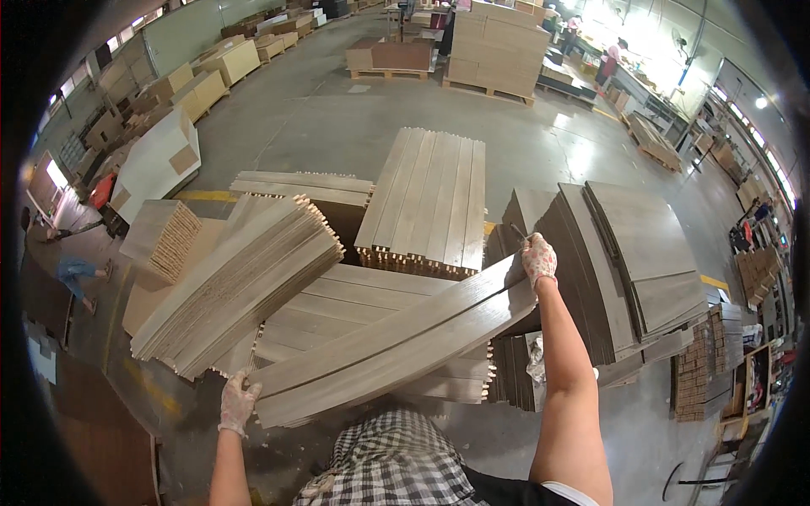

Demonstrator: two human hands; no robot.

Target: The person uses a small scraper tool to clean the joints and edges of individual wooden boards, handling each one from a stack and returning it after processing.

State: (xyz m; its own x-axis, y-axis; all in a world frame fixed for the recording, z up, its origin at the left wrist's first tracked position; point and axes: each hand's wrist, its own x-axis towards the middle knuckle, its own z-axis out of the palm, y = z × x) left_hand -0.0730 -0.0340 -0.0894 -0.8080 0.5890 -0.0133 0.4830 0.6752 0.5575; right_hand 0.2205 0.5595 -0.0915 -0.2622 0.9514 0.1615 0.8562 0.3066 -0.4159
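I hold a bundle of long grey-brown wooden panels (396, 341) slanting from lower left to upper right. My left hand (237, 401), in a white glove, grips its near left end. At the far right end my gloved right hand (538, 259) clamps the top edge. The bundle hangs just above a low stack of similar panels (354, 304). A leaning stack of panels (240, 282) lies to the left, and a neat stack (430, 202) sits straight ahead.
Dark brown panels (629, 261) fan out on the right, with small stacked pieces (696, 367) beyond. Pallets of board (498, 46) stand far across the concrete floor (337, 118). Other people work at the far right and at the left edge.
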